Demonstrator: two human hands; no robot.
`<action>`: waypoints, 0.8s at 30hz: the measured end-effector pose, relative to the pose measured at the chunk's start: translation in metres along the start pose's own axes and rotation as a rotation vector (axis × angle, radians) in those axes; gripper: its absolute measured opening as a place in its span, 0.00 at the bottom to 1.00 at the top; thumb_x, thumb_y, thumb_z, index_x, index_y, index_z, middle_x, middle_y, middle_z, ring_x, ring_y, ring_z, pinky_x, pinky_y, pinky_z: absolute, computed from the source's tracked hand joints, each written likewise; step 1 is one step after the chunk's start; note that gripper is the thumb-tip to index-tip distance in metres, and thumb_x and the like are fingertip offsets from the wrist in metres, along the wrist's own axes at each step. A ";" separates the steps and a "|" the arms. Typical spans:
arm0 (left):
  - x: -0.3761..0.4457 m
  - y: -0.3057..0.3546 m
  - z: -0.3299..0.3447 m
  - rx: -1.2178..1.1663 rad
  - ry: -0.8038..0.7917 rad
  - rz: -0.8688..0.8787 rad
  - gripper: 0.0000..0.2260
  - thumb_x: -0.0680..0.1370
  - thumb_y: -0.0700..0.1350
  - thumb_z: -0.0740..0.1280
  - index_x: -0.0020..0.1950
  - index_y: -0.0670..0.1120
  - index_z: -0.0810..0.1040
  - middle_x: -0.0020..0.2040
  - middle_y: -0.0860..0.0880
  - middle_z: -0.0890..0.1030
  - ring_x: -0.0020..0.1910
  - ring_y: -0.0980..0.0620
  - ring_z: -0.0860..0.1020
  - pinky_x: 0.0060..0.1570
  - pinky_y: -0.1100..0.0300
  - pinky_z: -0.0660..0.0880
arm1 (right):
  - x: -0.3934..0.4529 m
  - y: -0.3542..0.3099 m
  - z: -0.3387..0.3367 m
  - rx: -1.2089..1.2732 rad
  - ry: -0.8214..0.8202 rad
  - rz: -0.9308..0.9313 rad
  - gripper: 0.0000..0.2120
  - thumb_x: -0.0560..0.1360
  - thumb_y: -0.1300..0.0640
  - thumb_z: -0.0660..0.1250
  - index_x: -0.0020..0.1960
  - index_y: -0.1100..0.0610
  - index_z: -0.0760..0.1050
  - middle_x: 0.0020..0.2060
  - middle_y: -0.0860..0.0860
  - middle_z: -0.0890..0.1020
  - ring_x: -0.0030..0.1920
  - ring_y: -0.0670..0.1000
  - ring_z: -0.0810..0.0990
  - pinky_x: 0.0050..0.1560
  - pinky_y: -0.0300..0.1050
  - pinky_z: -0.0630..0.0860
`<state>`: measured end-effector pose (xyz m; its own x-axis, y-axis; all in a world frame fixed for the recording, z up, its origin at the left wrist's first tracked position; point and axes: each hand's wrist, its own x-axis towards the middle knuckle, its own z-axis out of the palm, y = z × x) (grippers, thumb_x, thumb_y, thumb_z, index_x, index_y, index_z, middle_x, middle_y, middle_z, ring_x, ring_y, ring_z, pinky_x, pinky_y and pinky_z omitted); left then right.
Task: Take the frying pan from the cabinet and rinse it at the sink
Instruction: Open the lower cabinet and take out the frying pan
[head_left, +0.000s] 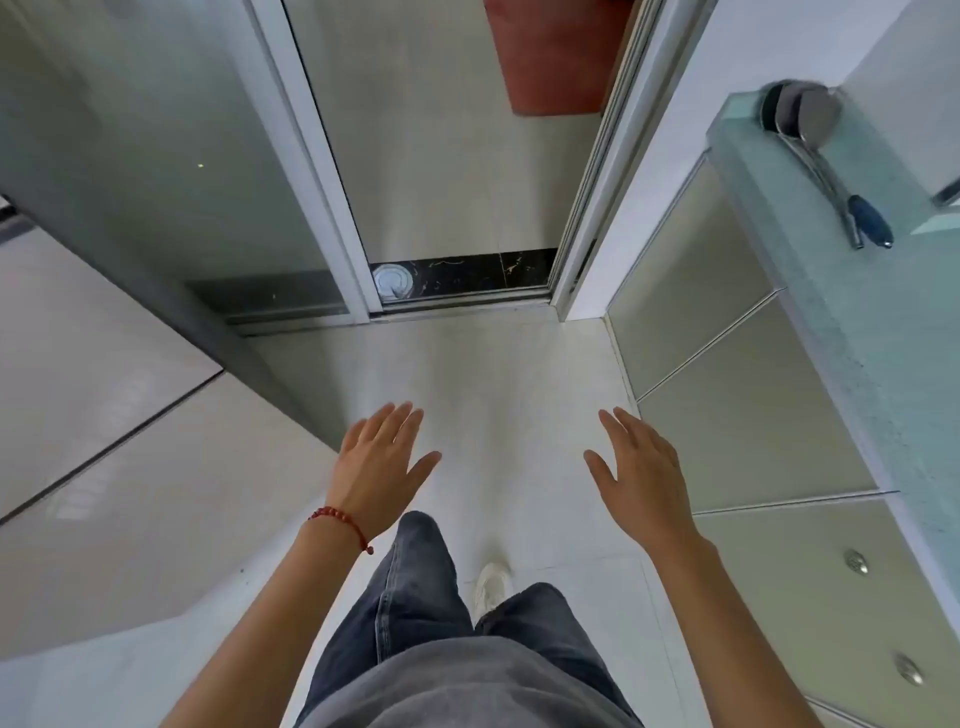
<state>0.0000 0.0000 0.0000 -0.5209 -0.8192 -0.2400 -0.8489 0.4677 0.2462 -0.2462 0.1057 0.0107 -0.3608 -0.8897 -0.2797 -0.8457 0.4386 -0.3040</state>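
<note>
Two hands out front, both empty — left hand (382, 462) with red bead bracelet (340, 522), right hand (641, 480), fingers straight and spread wide, palms down above tiled floor (493, 374). Likely free and ready for reach. Frying pan not in view; presumably behind cabinet doors (748, 405) under bench (862, 332) on right, knobs (856, 561) visible lower down. Ladles (815, 130) lie on bench top, beside blue-handled tool (872, 221). Sliding glass door (452, 156) ahead, red mat (556, 52) beyond. Sink unseen. Task barely begun — cabinet shut.
</note>
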 end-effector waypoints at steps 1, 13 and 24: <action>0.012 -0.001 -0.001 -0.009 -0.017 -0.009 0.31 0.76 0.62 0.48 0.71 0.44 0.63 0.73 0.45 0.66 0.73 0.44 0.62 0.71 0.47 0.58 | 0.011 0.003 -0.001 0.015 0.019 0.014 0.24 0.78 0.51 0.57 0.72 0.57 0.61 0.73 0.56 0.64 0.73 0.57 0.62 0.72 0.51 0.56; 0.248 -0.026 -0.053 0.163 -0.062 0.297 0.34 0.75 0.63 0.42 0.68 0.42 0.68 0.68 0.42 0.73 0.67 0.43 0.70 0.66 0.47 0.67 | 0.169 -0.011 -0.025 0.066 0.066 0.268 0.25 0.78 0.48 0.56 0.73 0.55 0.59 0.73 0.55 0.64 0.73 0.57 0.61 0.72 0.52 0.57; 0.399 0.032 -0.091 0.242 -0.225 0.644 0.39 0.75 0.64 0.35 0.68 0.41 0.69 0.67 0.42 0.74 0.67 0.42 0.70 0.65 0.46 0.68 | 0.224 -0.006 -0.054 0.227 0.163 0.620 0.25 0.78 0.47 0.55 0.73 0.54 0.58 0.73 0.54 0.63 0.73 0.55 0.62 0.72 0.50 0.56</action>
<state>-0.2274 -0.3423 -0.0025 -0.9082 -0.2799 -0.3111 -0.3494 0.9163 0.1956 -0.3433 -0.1030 -0.0013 -0.8219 -0.4651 -0.3290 -0.3661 0.8736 -0.3205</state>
